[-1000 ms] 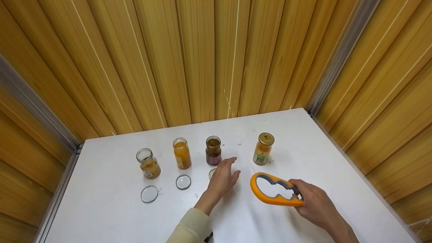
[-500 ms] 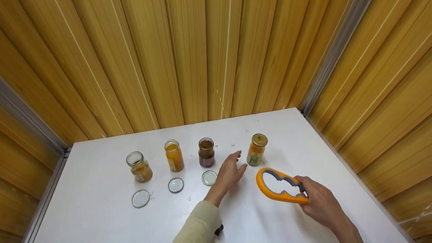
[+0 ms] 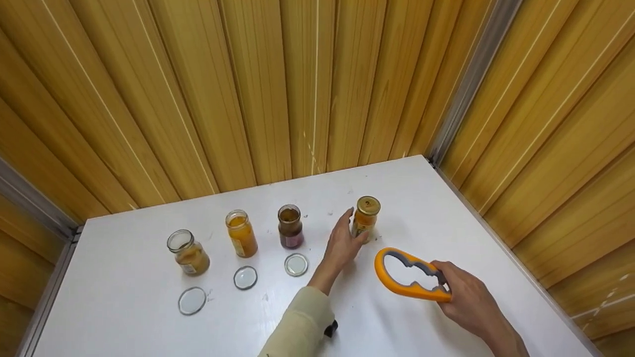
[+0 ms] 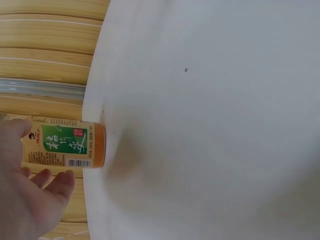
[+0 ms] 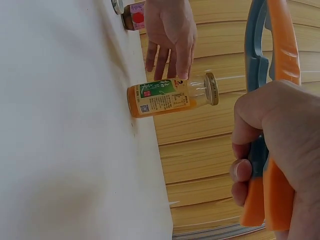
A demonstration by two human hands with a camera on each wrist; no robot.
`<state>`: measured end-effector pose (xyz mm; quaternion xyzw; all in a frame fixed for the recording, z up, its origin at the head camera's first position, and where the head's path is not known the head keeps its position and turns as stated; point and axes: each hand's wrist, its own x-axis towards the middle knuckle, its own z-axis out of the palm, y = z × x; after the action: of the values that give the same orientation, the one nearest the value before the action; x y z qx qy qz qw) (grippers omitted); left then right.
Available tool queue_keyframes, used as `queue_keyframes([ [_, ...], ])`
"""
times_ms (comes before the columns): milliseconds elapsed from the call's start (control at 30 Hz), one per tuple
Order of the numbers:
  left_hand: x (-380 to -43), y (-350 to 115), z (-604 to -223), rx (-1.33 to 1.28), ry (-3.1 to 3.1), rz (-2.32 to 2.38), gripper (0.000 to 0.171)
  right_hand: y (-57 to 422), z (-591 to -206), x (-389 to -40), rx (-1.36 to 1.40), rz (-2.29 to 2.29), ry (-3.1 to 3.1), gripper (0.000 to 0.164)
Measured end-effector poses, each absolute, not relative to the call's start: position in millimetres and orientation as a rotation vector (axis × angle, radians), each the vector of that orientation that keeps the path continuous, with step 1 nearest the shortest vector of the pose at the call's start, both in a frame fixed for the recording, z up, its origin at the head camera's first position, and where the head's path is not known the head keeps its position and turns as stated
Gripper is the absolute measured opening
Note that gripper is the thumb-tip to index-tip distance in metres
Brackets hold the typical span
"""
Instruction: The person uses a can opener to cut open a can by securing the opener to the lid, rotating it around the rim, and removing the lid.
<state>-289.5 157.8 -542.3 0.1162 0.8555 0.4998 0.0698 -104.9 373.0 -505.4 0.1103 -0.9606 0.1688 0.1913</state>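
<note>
A lidded glass jar (image 3: 367, 220) of orange contents stands upright on the white table (image 3: 119, 287). Its gold lid (image 5: 212, 89) is on, and a green and cream label (image 4: 62, 142) faces the left wrist camera. My left hand (image 3: 342, 248) is right at the jar's left side, thumb in front of the glass and fingers extended, not curled round it. Front right of the jar, my right hand (image 3: 466, 292) grips the handle end of an orange and grey jar opener (image 3: 416, 293), raised above the table. The opener's scalloped gap holds nothing.
Left of the lidded jar stand three uncapped jars: a dark one (image 3: 291, 234), an orange one (image 3: 241, 240) and a partly filled pale one (image 3: 192, 258). Flat in front of them lie three lids: right (image 3: 296, 265), middle (image 3: 245, 277) and left (image 3: 192, 300). Wood-patterned walls (image 3: 248, 99) enclose the table.
My left hand has moved right, from beside the dark jar and its lid to the lidded jar. The right hand keeps hold of the jar opener. The head view has shifted slightly right.
</note>
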Motion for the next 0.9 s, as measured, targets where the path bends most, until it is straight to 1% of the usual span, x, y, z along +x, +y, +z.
queue_keyframes([
  [200, -298.3, 168.6, -537.6, 0.365, 2.518, 1.625, 0.079, 374.9, -509.0, -104.1, 0.314, 0.454, -2.668, 0.053],
  [400, -301.0, 176.0, -542.6, 0.372, 2.491, 1.672, 0.07, 378.3, -510.2, -103.2, 0.307, 0.474, -2.679, 0.055],
  [500, -300.8, 170.4, -541.7, 0.367, 2.462, 1.689, 0.068, 375.9, -509.3, -104.7, 0.305, 0.478, -2.682, 0.056],
  [667, -298.9, 161.2, -539.6, 0.38, 2.415, 1.646, 0.071, 371.4, -507.8, -108.0, 0.313, 0.483, -2.682, 0.056],
  [900, -289.6, 144.3, -535.0, 0.551, 2.391, 1.497, 0.069, 366.2, -507.1, -110.8, 0.32, 0.48, -2.668, 0.056],
])
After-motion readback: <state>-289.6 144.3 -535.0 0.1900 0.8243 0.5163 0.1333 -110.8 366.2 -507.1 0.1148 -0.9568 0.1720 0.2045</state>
